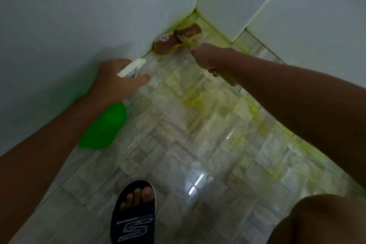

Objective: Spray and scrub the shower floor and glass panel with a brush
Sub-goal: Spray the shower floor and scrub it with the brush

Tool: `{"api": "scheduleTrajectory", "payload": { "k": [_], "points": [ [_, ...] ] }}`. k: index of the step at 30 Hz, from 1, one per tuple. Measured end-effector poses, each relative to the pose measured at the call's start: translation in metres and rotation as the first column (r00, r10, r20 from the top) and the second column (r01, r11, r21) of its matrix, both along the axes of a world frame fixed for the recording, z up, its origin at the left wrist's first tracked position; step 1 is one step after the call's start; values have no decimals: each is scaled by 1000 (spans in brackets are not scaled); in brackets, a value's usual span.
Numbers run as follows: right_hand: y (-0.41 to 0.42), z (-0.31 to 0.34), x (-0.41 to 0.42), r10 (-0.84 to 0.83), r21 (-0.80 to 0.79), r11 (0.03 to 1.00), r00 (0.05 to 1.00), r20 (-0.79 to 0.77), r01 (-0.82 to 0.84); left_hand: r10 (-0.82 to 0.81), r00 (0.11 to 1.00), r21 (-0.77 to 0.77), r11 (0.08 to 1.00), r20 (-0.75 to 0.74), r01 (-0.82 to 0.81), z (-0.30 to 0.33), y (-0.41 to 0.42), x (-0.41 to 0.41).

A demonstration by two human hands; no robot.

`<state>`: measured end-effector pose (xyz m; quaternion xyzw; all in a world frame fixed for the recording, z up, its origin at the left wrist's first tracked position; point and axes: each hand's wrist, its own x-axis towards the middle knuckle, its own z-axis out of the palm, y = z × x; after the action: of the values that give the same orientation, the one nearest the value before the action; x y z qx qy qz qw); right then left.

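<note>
A wooden scrub brush (177, 38) with yellow bristles lies against the foot of the left wall, near the far corner of the tiled shower floor (178, 144). My right hand (208, 58) grips its pale wooden handle. My left hand (116, 83) holds a green spray bottle (105, 127) by its white trigger head, the nozzle aimed at the floor just short of the brush. Yellow-green cleaner stains the tiles and grout along the walls and in the middle of the floor.
Pale walls (79, 16) close in on the left and at the back right, meeting at a corner. My foot in a dark slide sandal (134, 212) stands on the near tiles. My bare knee (320, 222) fills the lower right.
</note>
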<state>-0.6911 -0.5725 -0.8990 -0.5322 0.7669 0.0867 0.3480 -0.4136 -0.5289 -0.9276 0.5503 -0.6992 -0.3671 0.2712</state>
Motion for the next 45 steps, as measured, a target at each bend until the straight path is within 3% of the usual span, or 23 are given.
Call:
{"api": "scheduleTrajectory", "payload": {
  "k": [3, 6, 10, 13, 18, 24, 28, 36, 40, 45],
  "points": [
    [11, -1, -6, -60, 9, 998, 997, 42, 59, -45, 995, 107, 994, 84, 36, -12, 19, 7],
    [9, -1, -2, -32, -2, 999, 999, 34, 32, -77, 981, 59, 996, 177, 67, -16, 32, 15],
    [7, 4, 1, -7, 7, 1000, 1000, 17, 7, -113, 979, 58, 993, 169, 105, -11, 36, 23],
    [14, 1, 18, 71, -5, 997, 997, -44, -71, -106, 978, 80, 992, 177, 93, -16, 44, 28],
    [67, -7, 52, 262, -38, 964, 965, -18, -262, -119, 972, -40, 991, 202, 129, -17, 45, 36],
    [176, -4, -40, 297, 47, 955, 945, -138, -293, -99, 986, -32, 994, 136, 104, -10, 48, 40],
    [167, 5, -50, 318, 91, 947, 935, -155, -307, -145, 980, -30, 988, 136, 150, -13, 52, 36],
    [64, -18, 40, 163, -81, 983, 986, -28, -164, -148, 978, -37, 987, 143, 155, -11, 56, 28],
    [112, -16, 28, 172, -57, 983, 985, -5, -172, -126, 982, -14, 992, 140, 129, -11, 53, 34],
    [201, -23, 26, -69, -42, 996, 988, 138, 75, -191, 976, 19, 982, 107, 190, -11, 59, 29]
  ]
}}
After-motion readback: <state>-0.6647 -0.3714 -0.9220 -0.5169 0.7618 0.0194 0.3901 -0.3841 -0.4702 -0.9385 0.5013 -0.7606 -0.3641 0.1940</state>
